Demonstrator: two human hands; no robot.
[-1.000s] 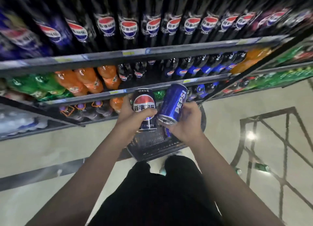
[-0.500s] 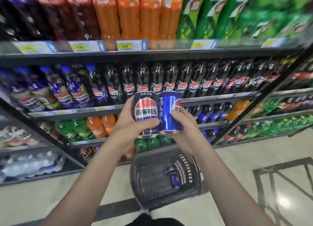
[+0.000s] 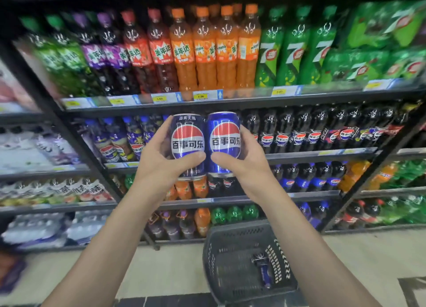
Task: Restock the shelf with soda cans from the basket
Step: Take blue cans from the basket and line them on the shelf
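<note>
Since the last frame you have raised both cans higher, now level with the cola shelf (image 3: 322, 155). Your left hand (image 3: 161, 161) grips the dark Pepsi can (image 3: 187, 143); your right hand (image 3: 244, 161) grips the glossy blue Pepsi can (image 3: 224, 143), upright, touching. The perforated black plastic basket (image 3: 221, 244) sits on pale tiled floor (image 3: 161, 267), one can (image 3: 265, 271) inside.

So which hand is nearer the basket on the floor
Right. The right hand, gripping the brighter blue can, is almost straight above the basket; the left hand, gripping the darker can, is up and further left.
</note>
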